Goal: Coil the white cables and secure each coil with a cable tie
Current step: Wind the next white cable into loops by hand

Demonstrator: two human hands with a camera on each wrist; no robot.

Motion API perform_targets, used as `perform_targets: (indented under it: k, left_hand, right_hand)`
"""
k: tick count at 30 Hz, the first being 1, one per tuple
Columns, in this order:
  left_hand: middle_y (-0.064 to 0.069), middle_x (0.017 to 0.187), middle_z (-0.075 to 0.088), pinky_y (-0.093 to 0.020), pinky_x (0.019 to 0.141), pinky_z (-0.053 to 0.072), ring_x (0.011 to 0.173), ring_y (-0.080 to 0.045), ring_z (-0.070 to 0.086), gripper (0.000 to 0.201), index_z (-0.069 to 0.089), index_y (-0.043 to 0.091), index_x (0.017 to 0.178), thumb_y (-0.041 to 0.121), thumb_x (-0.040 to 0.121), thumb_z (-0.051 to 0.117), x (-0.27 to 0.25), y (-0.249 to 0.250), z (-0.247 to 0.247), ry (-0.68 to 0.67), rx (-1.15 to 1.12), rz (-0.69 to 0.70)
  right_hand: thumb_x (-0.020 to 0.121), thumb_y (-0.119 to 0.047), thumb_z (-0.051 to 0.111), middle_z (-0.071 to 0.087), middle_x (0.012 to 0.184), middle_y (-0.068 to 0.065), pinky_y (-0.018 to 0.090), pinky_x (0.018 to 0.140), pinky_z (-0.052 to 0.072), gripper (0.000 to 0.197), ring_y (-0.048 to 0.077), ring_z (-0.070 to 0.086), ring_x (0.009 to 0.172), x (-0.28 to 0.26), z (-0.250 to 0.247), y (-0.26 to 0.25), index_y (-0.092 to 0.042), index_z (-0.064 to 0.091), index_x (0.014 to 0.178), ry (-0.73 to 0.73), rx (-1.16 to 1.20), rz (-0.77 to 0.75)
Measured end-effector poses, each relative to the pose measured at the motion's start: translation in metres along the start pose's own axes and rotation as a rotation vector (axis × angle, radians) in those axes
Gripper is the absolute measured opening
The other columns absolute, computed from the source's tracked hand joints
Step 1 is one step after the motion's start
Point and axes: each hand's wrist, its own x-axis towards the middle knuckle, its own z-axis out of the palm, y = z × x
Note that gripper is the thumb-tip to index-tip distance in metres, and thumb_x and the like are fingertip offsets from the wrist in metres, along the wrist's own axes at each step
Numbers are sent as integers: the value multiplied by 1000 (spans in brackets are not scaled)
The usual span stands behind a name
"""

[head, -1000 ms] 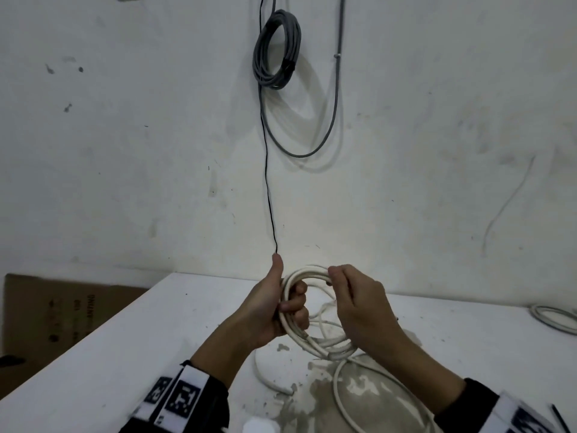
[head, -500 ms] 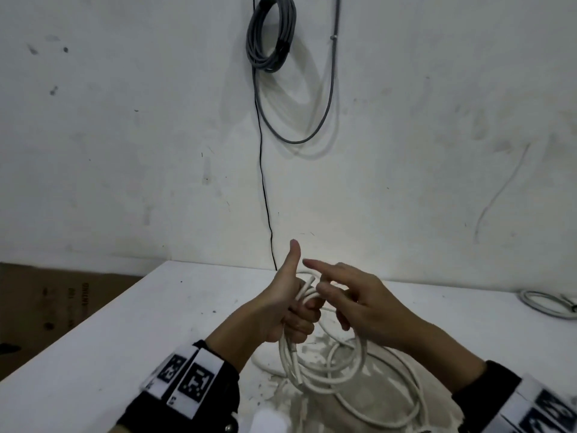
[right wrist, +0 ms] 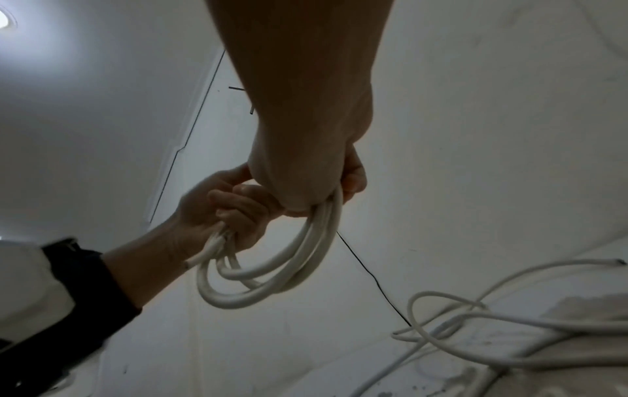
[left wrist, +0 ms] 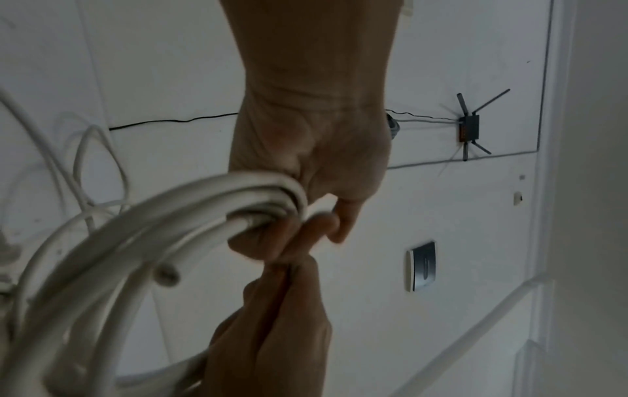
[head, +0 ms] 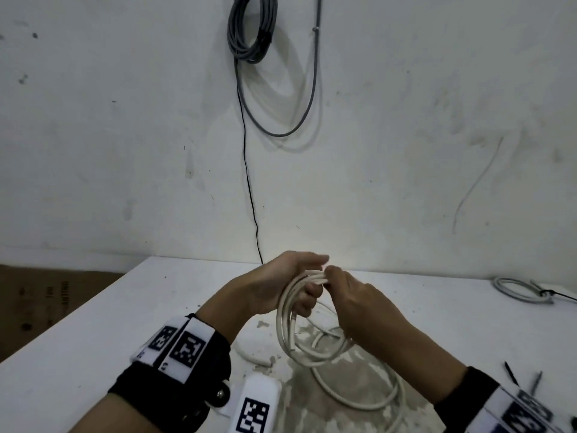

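A white cable coil (head: 290, 326) of several loops hangs above the white table (head: 93, 348). My left hand (head: 281, 285) grips the top of the coil (left wrist: 217, 204) with curled fingers. My right hand (head: 349, 295) pinches the same bundle (right wrist: 306, 255) just right of the left hand, fingers curled round it. A cut cable end (head: 293, 346) sticks out of the coil's left side. More loose white cable (head: 368, 398) trails from the coil onto the table. Black cable ties (head: 512, 375) lie at the table's right edge.
A grey cable coil (head: 518, 290) lies at the far right of the table. A dark grey cable bundle (head: 249, 29) hangs on the wall with a thin black wire (head: 249, 189) dropping behind the table. A cardboard box (head: 40, 301) stands left of the table.
The left thumb has come down from pointing up and closed over the coil. My right hand has moved in from open fingers to pinch the top of the bundle beside the left hand.
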Motion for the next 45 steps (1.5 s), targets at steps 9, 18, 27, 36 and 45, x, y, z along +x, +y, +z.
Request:
perform_targets:
  k: [9,18,27,36,45]
  left_hand:
    - [-8,99,64,-26,69,58,79,-12,71,37,45,12,121,12,88,61,-4,-32,8,388,559,419]
    - [-11,107,64,-23,78,38,96,-23,58,26,53,6,116,22,97,44,14,-49,13,753,995,665]
    - [-8,70,62,-19,53,39,53,-5,46,17,57,13,90,27,85,65,4,-53,14,674,731,718]
    - [1,64,56,-24,52,37,50,-6,45,16,52,22,105,33,95,47,-2,-53,10,546,907,681]
    - [-3,71,64,-16,54,34,55,-14,49,33,57,9,101,39,91,46,2,-64,1,819,1241,869]
  right_hand:
    - [95,-5,35,43,66,2,32,50,27,14,33,46,66,-4,-9,13,-15,31,88,0,305,453]
    - [98,-29,36,47,74,1,31,60,29,22,21,43,67,-12,-18,-3,-12,39,84,-35,405,453]
    - [87,-17,59,61,80,-6,17,68,46,34,9,60,71,-24,-22,0,-22,48,119,-2,601,350]
    - [89,-7,58,61,67,5,29,48,54,4,16,64,51,-16,-32,-15,-6,63,90,207,1084,537]
    - [96,-28,45,44,60,0,30,52,40,32,12,40,47,-5,-27,-10,-10,56,73,-25,1373,689]
